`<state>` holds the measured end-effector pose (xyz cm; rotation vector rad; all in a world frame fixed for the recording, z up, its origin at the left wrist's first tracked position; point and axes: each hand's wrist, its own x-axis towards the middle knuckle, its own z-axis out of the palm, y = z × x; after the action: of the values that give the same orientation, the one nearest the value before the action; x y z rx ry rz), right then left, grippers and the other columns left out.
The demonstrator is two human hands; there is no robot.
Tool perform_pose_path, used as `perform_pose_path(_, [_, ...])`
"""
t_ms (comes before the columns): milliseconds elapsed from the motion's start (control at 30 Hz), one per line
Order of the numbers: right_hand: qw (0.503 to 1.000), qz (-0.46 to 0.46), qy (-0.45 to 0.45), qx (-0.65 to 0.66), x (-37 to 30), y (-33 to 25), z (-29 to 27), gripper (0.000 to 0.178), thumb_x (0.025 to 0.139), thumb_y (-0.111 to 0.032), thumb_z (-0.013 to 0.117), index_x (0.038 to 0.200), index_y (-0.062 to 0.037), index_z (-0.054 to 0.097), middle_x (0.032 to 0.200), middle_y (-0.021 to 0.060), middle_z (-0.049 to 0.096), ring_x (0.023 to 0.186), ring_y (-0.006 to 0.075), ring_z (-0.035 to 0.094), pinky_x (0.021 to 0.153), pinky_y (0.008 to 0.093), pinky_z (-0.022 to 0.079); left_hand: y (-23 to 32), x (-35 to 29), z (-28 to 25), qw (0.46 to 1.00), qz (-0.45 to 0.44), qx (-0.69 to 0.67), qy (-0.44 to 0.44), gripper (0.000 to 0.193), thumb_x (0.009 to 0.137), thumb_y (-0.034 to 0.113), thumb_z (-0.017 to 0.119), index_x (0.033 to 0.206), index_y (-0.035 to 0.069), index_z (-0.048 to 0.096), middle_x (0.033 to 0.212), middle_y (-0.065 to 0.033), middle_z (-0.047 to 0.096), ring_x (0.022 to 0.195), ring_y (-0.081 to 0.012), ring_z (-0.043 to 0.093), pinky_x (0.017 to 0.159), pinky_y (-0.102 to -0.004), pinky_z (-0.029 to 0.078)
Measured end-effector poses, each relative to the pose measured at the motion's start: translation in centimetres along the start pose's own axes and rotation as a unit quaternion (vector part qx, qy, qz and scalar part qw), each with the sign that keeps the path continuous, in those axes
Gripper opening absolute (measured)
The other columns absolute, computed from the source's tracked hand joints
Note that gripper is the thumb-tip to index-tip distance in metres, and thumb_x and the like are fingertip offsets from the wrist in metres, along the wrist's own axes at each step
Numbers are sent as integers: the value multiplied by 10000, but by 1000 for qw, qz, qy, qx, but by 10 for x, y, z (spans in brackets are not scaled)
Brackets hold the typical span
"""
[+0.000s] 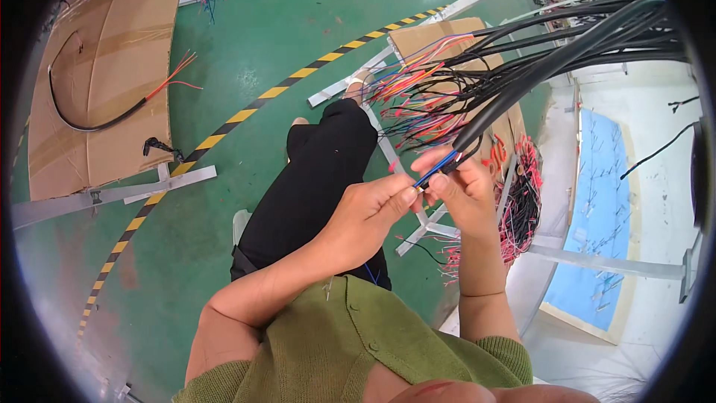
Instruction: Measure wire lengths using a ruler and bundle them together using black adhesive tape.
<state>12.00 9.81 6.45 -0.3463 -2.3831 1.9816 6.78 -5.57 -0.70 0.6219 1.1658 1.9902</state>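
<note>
My left hand (377,209) is closed, pinching the ends of thin blue and dark wires (435,169) between thumb and fingertips. These wires come out of the end of a thick black cable (514,93) that runs down from the upper right. My right hand (464,188) is closed around the same wires, just below the cable's end. Both hands meet in front of my body, fingertips close together. What exactly lies between the fingertips is partly hidden. Just beyond the hands hang many loose wire ends (418,93) in red, orange, blue and black.
At the left, a cardboard-covered table (112,67) carries one black cable (97,128) with red wire ends. Yellow-black tape (261,101) crosses the green floor. A coil of black and red wires (522,205) hangs at the right, near a blue board with pins (597,231).
</note>
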Motion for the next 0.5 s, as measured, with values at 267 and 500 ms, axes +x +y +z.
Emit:
perform_pose_path(267, [998,-26,25,53,-17,10,-10,154,936,-105,566,997,26,619,815,45,625,651,76,559,581,200,426,-2,-2,18,1000,-7,-4,-12,326,1009,285,437,901,14,582,670,37,423,592,-49,345,533,-216,281])
perform_pose_path(500, [998,-10,62,31,-17,11,-7,243,927,-211,596,941,30,617,717,-14,522,637,30,451,547,181,378,2,-5,20,998,-42,-31,-20,335,1013,303,426,929,31,602,659,44,421,548,-26,306,489,-196,223])
